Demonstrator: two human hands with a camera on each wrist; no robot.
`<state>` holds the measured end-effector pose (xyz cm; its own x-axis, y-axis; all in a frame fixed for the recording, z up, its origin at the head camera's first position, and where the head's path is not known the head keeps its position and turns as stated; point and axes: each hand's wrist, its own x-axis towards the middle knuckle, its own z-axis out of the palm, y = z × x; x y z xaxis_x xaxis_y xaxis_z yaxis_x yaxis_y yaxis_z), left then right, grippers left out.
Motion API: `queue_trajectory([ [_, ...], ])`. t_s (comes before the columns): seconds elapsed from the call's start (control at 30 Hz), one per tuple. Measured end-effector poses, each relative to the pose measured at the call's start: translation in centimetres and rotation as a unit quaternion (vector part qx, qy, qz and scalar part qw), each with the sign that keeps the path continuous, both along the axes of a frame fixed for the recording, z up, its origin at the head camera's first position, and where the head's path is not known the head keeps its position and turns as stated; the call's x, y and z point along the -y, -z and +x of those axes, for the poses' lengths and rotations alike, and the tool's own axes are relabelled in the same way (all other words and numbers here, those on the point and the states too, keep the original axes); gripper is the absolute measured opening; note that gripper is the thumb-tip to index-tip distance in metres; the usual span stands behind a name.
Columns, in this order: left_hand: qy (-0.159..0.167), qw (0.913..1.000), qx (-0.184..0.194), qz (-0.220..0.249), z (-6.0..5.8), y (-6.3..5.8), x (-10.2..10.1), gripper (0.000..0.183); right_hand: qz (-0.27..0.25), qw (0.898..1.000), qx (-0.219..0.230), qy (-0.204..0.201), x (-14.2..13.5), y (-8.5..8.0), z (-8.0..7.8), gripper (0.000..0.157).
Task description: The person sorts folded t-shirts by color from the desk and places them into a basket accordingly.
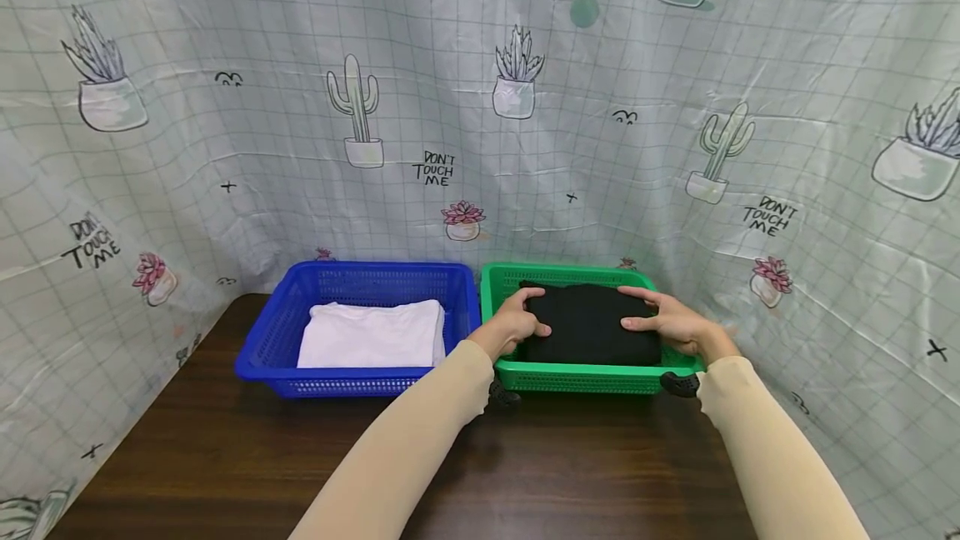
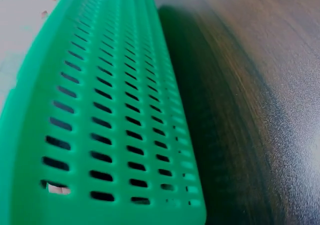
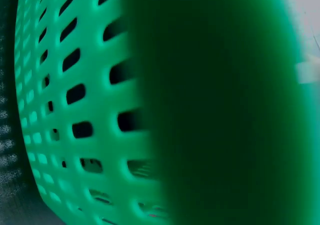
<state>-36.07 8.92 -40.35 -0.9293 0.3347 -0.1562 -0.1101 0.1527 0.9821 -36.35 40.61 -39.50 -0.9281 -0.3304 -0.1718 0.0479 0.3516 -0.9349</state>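
A folded black cloth (image 1: 588, 327) lies in the green basket (image 1: 581, 380), filling most of it. My left hand (image 1: 516, 325) holds its left side, thumb on top. At the right side, my right hand (image 1: 671, 323) holds the cloth with thumb and index finger spread over its top; the other fingers are mostly hidden behind the cloth and basket rim. In the left wrist view only the perforated basket wall (image 2: 115, 115) shows beside the tabletop. The right wrist view is mostly blocked by the blurred basket rim (image 3: 220, 115).
Left of the green basket stands a blue basket (image 1: 352, 383) with a folded white cloth (image 1: 371, 336) inside. Both stand on a dark wooden table (image 1: 570, 465). A curtain printed with cacti (image 1: 420, 107) hangs behind and at both sides.
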Motion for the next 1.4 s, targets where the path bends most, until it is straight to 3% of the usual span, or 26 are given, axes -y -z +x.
queue_trajectory([
  [0.23,-0.031,0.9992,0.001,-0.027,0.3,0.8,-0.7,0.073,0.06,0.998,-0.018,-0.004,0.5,0.4,-0.1,0.078],
  [0.7,-0.049,0.9936,0.01,-0.102,-0.6,1.7,-1.4,0.071,0.081,0.996,-0.002,0.023,0.8,2.2,-0.5,0.076],
  [0.9,-0.045,0.9934,0.016,-0.104,-0.9,1.9,-1.7,0.069,0.077,0.997,-0.001,0.02,1.1,2.8,-0.4,0.076],
  [1.03,-0.044,0.9934,0.017,-0.104,-0.8,1.8,-1.8,0.068,0.104,0.994,-0.007,0.011,1.2,2.9,-0.4,0.078],
  [1.4,-0.062,0.9866,0.003,-0.151,-0.8,2.0,-2.0,0.067,0.145,0.989,-0.001,-0.015,1.4,2.9,-0.5,0.084],
])
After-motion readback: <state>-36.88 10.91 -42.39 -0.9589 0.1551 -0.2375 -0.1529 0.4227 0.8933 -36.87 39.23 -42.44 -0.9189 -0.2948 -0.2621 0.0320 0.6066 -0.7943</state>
